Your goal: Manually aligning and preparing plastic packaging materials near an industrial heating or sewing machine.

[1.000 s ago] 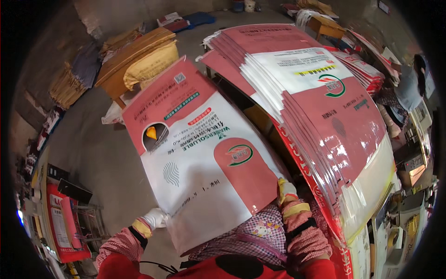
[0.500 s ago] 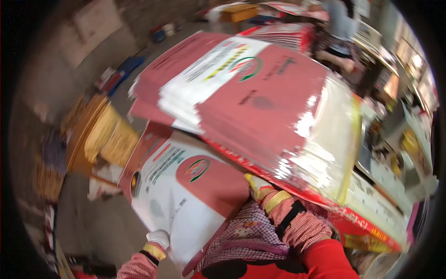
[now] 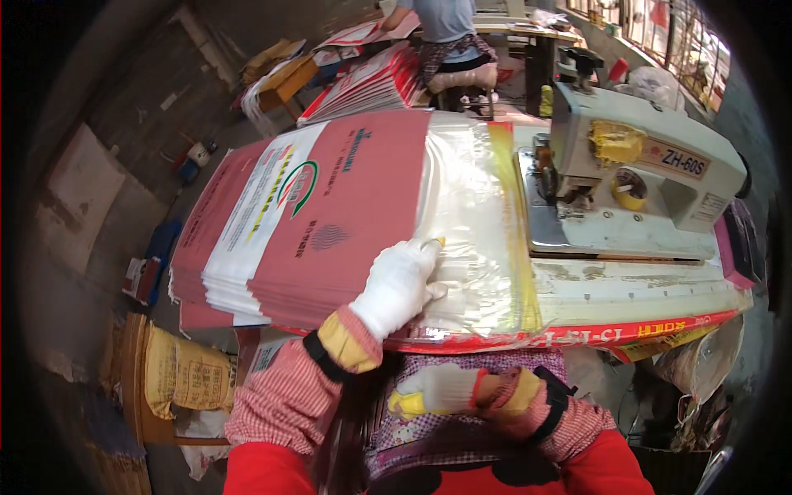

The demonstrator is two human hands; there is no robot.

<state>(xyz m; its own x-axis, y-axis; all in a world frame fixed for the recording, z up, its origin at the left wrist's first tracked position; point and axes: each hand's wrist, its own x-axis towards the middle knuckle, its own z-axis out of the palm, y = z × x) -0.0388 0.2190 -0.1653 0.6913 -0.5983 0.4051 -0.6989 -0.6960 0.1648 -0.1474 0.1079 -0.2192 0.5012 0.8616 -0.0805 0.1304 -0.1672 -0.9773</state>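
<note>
A stack of pink-and-white printed bags [image 3: 338, 190] lies on the table, their clear plastic liners [image 3: 474, 206] sticking out toward the right. My left hand [image 3: 400, 280], in a white glove, rests on these liners with thumb and forefinger apart. Close to my lap, over a purple checked apron [image 3: 528, 360], my right hand [image 3: 437, 391] is closed; its white glove has yellow fingertips. What its fingers hold, if anything, is hidden. Part of another bag [image 3: 262, 353] shows below the stack, beside my left forearm.
A pale sewing machine [image 3: 643, 157] stands on the table to the right of the liners. Behind the stack are red-and-white bags [image 3: 371, 78] and a seated person [image 3: 450, 37]. Yellow sacks [image 3: 194, 375] sit on a wooden piece of furniture [image 3: 136, 388] at left.
The view has swung to the right. My left hand has come up from the loose bag onto the liners. My right hand has drawn back from the table edge to my lap.
</note>
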